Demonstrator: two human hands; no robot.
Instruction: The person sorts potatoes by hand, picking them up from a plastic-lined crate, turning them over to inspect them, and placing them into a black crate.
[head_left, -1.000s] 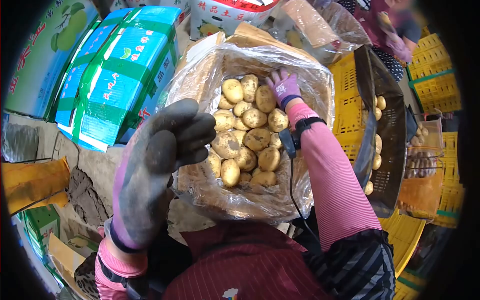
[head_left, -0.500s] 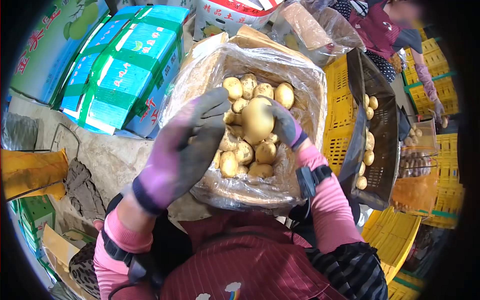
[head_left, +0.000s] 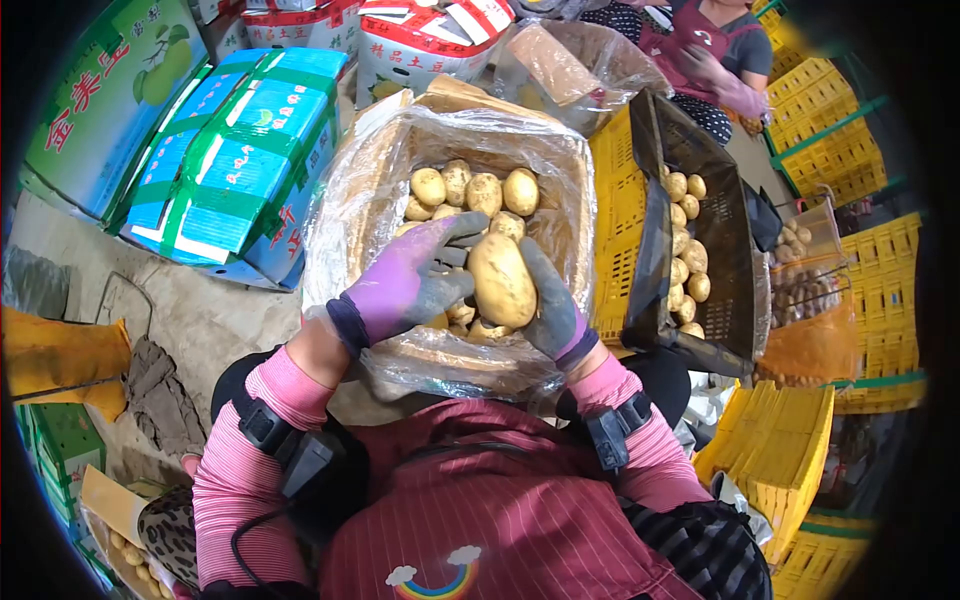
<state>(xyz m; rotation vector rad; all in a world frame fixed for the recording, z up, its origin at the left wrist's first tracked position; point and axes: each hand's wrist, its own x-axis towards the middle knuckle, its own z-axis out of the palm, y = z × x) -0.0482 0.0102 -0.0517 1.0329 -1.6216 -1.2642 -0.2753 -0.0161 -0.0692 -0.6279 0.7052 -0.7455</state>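
A large pale potato (head_left: 503, 281) is held above the open carton, which is lined with clear plastic (head_left: 375, 140). My right hand (head_left: 552, 305), in a grey and purple glove, grips it from the right side. On the potato's left, my left hand (head_left: 415, 275) has its gloved fingers apart, the fingertips close to the potato; whether they touch it I cannot tell. Several smaller potatoes (head_left: 484, 194) lie in the carton beyond and beneath my hands.
Right of the carton stands a black-lined yellow crate (head_left: 615, 210) with several potatoes. Blue taped boxes (head_left: 235, 150) are at the left. Another person (head_left: 715, 60) is at the upper right. Yellow crates (head_left: 775, 440) stand at the lower right.
The view has shifted, so the carton sits further left. My left hand has come down and closer to the potato. The potato in my right hand is lower and seen more sharply.
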